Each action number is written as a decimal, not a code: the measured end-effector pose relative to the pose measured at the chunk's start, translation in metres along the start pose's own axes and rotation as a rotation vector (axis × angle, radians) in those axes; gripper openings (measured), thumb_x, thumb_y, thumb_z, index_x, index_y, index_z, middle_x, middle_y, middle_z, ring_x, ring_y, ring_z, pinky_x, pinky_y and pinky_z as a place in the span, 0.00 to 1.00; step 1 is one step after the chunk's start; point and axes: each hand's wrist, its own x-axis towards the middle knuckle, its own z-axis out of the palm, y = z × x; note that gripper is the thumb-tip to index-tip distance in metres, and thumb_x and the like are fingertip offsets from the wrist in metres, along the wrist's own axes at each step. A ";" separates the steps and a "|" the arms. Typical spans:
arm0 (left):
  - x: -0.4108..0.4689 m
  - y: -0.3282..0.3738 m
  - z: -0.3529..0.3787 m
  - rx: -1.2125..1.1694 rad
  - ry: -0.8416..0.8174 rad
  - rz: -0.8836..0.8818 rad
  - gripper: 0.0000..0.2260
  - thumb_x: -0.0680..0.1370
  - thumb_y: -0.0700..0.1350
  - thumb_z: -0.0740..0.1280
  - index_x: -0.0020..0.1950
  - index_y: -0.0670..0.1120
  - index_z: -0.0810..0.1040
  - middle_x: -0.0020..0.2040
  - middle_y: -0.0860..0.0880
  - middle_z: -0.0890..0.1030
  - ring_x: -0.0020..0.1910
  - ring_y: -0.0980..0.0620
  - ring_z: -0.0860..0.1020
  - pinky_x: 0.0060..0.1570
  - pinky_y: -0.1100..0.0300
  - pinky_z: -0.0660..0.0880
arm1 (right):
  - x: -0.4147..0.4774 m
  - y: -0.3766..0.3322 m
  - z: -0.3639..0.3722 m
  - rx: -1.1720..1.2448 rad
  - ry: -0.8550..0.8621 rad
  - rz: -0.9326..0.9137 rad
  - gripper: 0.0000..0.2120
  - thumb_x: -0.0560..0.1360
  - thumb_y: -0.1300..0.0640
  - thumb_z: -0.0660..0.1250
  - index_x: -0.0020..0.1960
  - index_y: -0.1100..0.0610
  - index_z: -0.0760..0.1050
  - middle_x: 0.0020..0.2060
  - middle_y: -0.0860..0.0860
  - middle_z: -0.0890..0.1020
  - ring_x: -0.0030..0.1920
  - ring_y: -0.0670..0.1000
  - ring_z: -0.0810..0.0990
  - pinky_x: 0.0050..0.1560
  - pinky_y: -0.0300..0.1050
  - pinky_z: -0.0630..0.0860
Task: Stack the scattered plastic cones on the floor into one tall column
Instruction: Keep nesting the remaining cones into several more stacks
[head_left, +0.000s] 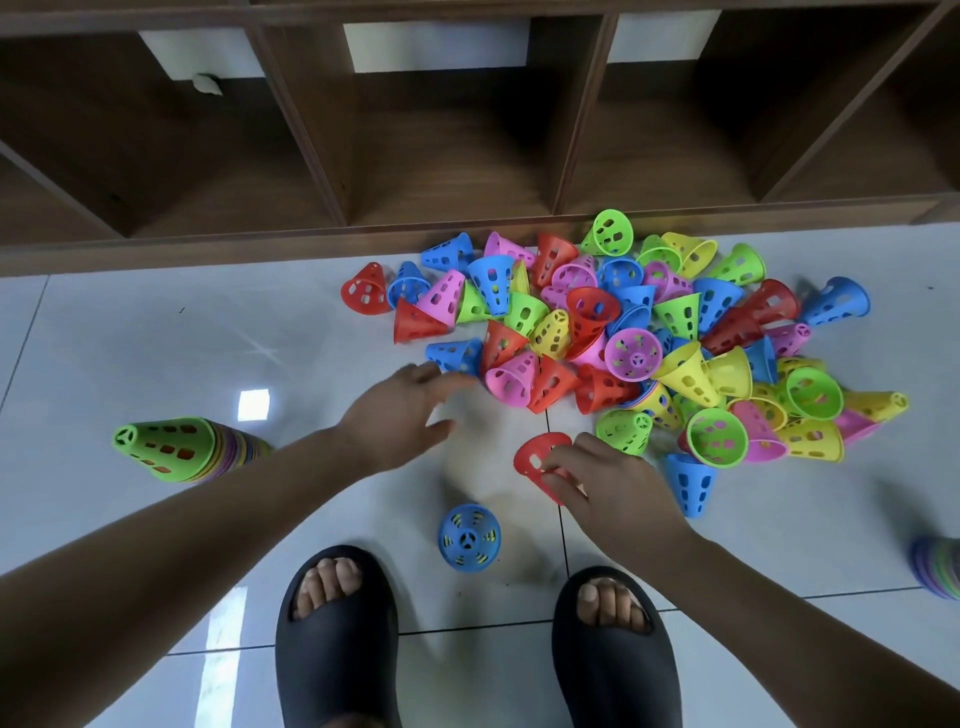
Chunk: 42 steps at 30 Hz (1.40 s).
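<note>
While the right hand pinches a red cone by its rim, on the near side of the scattered pile, the left hand reaches far with fingers spread, holding nothing. Its tips are just short of a blue cone lying on its side, long axis left to right. The started column, green on top, stands on the floor well to the left, nearer the left hand.

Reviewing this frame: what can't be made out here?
Head view only:
green-topped stack: base partly behind the left forearm.
second stack: cut off by the right edge.
left hand: fingertips motion-blurred.
red cone: partly covered by the right hand.
pile: lower cones buried under others.
</note>
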 end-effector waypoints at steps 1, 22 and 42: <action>0.006 -0.004 0.001 0.043 0.044 0.015 0.28 0.80 0.50 0.74 0.79 0.56 0.71 0.68 0.48 0.78 0.62 0.47 0.78 0.57 0.50 0.82 | 0.001 -0.002 -0.004 0.056 0.012 0.016 0.02 0.79 0.51 0.72 0.51 0.47 0.82 0.41 0.45 0.76 0.33 0.50 0.78 0.30 0.47 0.76; -0.007 -0.075 0.014 0.239 -0.036 -0.176 0.26 0.79 0.44 0.67 0.78 0.48 0.69 0.69 0.49 0.76 0.63 0.45 0.75 0.57 0.48 0.78 | -0.017 -0.071 -0.005 0.901 -0.480 0.309 0.08 0.85 0.53 0.66 0.46 0.51 0.77 0.31 0.45 0.76 0.33 0.45 0.72 0.39 0.43 0.70; -0.076 0.044 -0.036 -0.510 0.183 -0.092 0.09 0.85 0.57 0.65 0.47 0.57 0.80 0.28 0.52 0.69 0.28 0.54 0.67 0.31 0.62 0.65 | 0.003 0.003 0.029 0.477 -0.199 0.501 0.06 0.79 0.57 0.69 0.48 0.45 0.78 0.41 0.45 0.84 0.36 0.47 0.81 0.40 0.47 0.78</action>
